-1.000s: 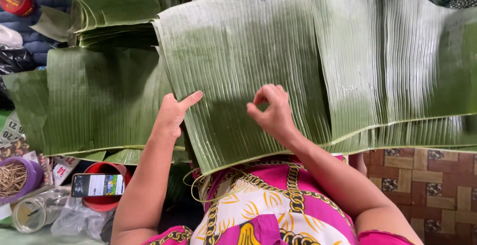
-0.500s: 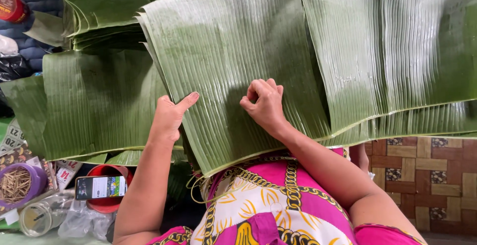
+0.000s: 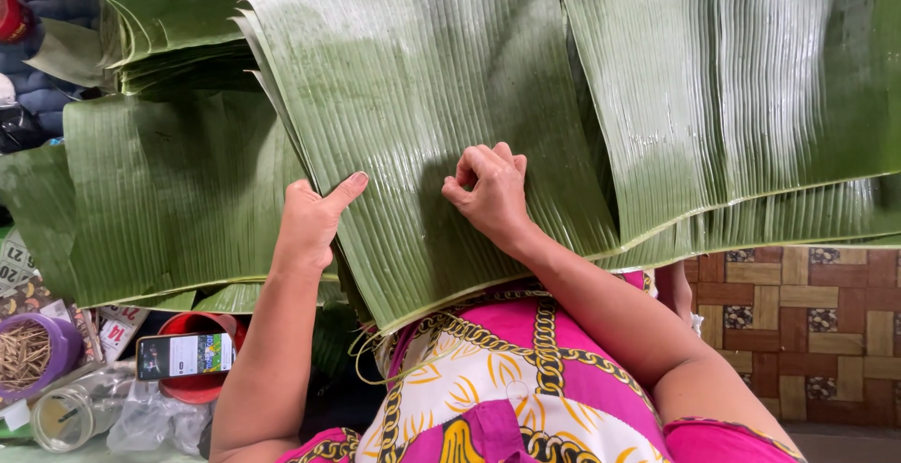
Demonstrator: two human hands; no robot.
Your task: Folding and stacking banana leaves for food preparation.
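Two hands work on one big banana leaf [image 3: 422, 144] that lies across our lap, its near edge hanging over our pink patterned dress [image 3: 526, 379]. Our left hand [image 3: 310, 224] grips the leaf's left edge: the thumb lies flat on top, pointing toward the middle, and the other fingers curl under out of sight, so the sheet is pinned and cannot slide. Our right hand [image 3: 488, 191] rests on the leaf's middle with its fingers bunched together into a loose fist, the tips pressed onto the ribbed surface; we cannot tell whether they pinch a fold or only press down.

Down at our left, near the knee, sit a phone [image 3: 185, 355] laid across a red cup [image 3: 197, 383], a clear jar [image 3: 70, 416] and a purple tub of sticks [image 3: 28, 355], close enough to reach. At our right the woven floor mat [image 3: 807, 308] shows under the leaves.

Farther out, more leaves overlap to the right [image 3: 751, 97], laid flat with ribs running the same way, and another layer [image 3: 169, 191] spreads on the left. Beyond that sits a folded stack of leaves [image 3: 169, 22], kept apart from the flat ones.
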